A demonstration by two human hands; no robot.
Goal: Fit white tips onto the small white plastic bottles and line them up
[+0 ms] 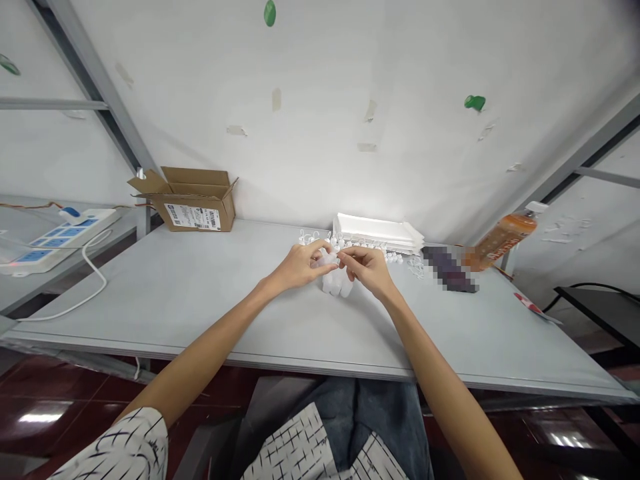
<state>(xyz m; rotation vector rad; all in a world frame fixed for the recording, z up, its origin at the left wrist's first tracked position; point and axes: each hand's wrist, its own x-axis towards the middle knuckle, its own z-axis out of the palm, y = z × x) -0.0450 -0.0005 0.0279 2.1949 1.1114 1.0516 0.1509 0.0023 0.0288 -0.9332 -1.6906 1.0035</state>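
Observation:
Near the middle of the grey table, several small translucent white pieces (337, 283) hang or stand in a cluster just below my hands. My left hand (305, 265) curls its thumb and fingers around the top of this cluster. Close against it on the right, my right hand (364, 267) has thumb and forefinger pinched at the cluster's upper edge; whatever sits between those fingertips is too small to make out. Behind both hands lies a row of small white looped pieces (395, 257), partly hidden by the fingers.
A stack of white sheets (377, 232) lies against the wall. An open cardboard box (193, 203) stands at the back left, beyond a power strip (60, 240) and its white cable. To the right are a blurred dark object (450, 269), an orange drink bottle (505, 239) and a red-white card (533, 305).

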